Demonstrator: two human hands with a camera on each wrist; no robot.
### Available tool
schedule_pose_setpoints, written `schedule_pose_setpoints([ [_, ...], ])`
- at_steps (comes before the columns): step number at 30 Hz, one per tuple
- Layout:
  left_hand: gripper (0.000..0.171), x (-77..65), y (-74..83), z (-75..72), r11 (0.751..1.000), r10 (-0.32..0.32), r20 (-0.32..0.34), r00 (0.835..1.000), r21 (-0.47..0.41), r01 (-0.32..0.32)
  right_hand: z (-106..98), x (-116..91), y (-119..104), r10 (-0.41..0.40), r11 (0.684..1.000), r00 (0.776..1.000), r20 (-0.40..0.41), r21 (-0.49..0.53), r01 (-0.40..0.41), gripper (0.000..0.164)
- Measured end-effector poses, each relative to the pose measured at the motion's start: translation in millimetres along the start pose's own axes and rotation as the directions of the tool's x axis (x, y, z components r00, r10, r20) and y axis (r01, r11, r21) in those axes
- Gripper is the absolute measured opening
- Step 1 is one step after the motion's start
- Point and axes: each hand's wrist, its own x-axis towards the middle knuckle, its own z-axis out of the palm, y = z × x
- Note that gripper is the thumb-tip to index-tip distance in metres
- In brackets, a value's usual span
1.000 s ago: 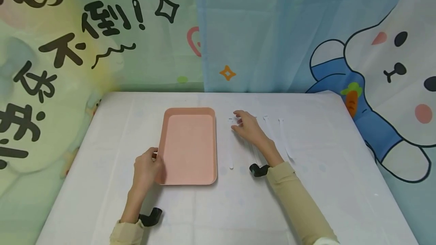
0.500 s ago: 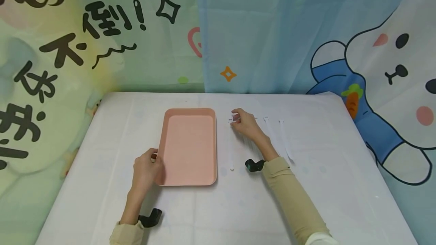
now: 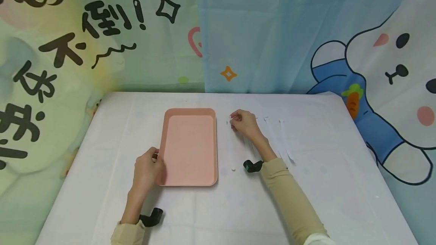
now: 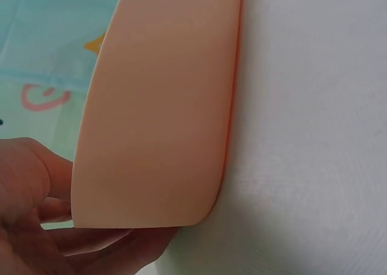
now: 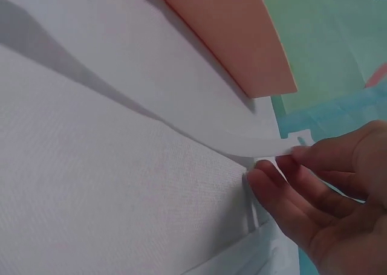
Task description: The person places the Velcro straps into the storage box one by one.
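White strip (image 5: 199, 130) beside pink tray (image 3: 188, 148); black “不倒!” (image 3: 105, 24) on backdrop (image 3: 252, 29)

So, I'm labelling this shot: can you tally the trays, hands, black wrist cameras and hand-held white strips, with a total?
Pink tray: 1
Hands: 2 (left hand, right hand)
Black wrist cameras: 2 (left camera, right camera)
Hand-held white strip: 1
Total: 6

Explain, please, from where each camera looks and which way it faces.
Head: worn on the head, facing forward and down at the pink tray; left hand, right hand and sleeves show.
Left wrist: worn there, facing the tray's side; left hand shows.
Right wrist: worn there, facing a pinched white strip; right hand shows.
Wrist views share tray and backdrop.
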Motion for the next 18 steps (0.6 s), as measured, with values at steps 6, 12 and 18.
schedule_pose_setpoints([
  [6,0.024,-0.1,0.5,-1.5,1.0,0.013,-0.005,1.0,0.007,-0.013,-2,-4,-2,0.012,0.989,1.0,0.006,0.145,-0.013,0.02],
  [12,0.024,-0.4,1.5,-1.6,1.0,0.011,0.002,1.0,0.004,-0.011,-8,-8,-2,0.065,0.96,0.998,0.024,0.273,-0.069,0.022],
  [18,0.025,-0.4,3.1,-0.3,1.0,0.01,0.0,1.0,0.009,-0.01,-17,-15,-7,0.076,0.931,0.996,0.05,0.353,-0.089,0.027],
])
